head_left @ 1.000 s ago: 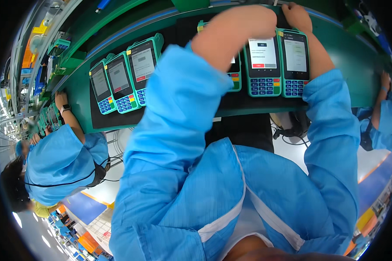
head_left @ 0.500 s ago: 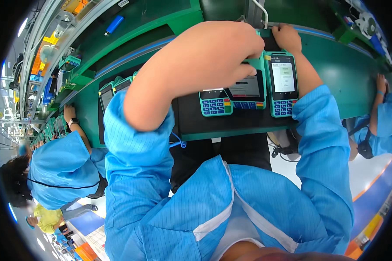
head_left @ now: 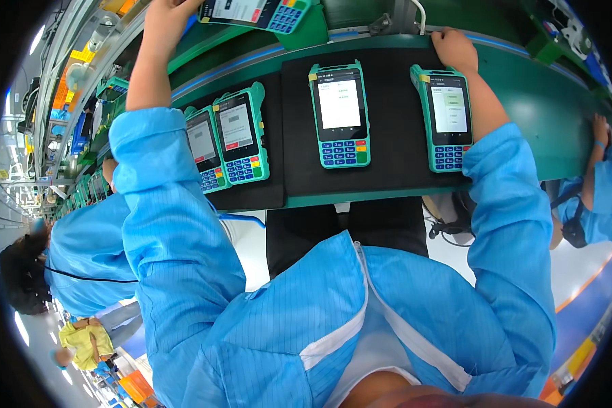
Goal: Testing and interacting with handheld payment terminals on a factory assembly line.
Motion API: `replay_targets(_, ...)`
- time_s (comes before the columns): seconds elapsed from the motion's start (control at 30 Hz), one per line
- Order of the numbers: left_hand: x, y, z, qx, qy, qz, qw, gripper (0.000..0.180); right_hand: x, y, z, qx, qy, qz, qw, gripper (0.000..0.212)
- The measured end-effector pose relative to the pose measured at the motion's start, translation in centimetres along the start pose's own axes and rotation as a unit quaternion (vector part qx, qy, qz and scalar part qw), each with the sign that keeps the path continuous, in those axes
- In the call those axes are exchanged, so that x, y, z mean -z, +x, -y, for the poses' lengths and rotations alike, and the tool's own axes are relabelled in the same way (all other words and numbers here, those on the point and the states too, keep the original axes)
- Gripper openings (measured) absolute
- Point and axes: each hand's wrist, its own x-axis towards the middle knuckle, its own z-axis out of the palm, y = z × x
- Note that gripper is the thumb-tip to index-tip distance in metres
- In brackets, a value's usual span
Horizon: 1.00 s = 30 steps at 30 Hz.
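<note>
A worker in a blue jacket (head_left: 299, 292) reaches to the upper left with the left hand (head_left: 168, 15), its fingers clamped on the end of a sideways-turned payment terminal (head_left: 248, 11) by a green shelf (head_left: 211, 47); the picture's upper edge cuts off part of both. The right hand (head_left: 454, 49) rests at the bench's far edge, just beyond the right-hand terminal (head_left: 449, 115), its fingers curled close together, though whether they grip anything cannot be told. A middle terminal (head_left: 340, 109), screen lit, lies face up on a black mat (head_left: 391, 122), well apart from its neighbours. Farther left, two terminals (head_left: 238, 132) lie side by side, partly behind the left sleeve (head_left: 149, 143). The green bench (head_left: 544, 136) extends to the right, where a co-worker's arm (head_left: 591, 163) shows; another co-worker (head_left: 88, 251), also in blue, sits at left
</note>
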Motion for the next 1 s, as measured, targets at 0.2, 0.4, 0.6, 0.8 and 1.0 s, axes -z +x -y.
replay_targets(0.2, 2.6, -4.1, -1.4, 0.077, 0.474, -0.384, 0.789, 0.027, -0.4, 0.3, -0.9, -0.002, -0.008, -0.004, 1.000, 0.043)
replay_targets(0.4, 4.5, -2.9, 0.1, 0.000, 0.363, -0.412, 0.836, 0.022, 0.0, 0.0, -0.9, -0.001, -0.006, -0.006, 1.000, 0.043)
replay_targets(0.6, 7.6, -5.6, 1.8, 0.079, 0.325, -0.463, 0.821, 0.027, -0.5, 0.4, 0.0, 0.031, -0.005, 0.000, 1.000, 0.042)
replay_targets(0.8, 1.0, -2.7, 3.4, 0.142, 0.420, -0.418, 0.793, 0.041, -0.6, 0.9, -2.5, 0.005, -0.020, 0.014, 1.000, 0.047)
replay_targets(1.0, -7.3, -8.2, 0.0, 0.095, 0.618, -0.350, 0.697, 0.035, -0.7, 1.1, -1.5, 0.003, -0.015, 0.032, 0.999, 0.048)
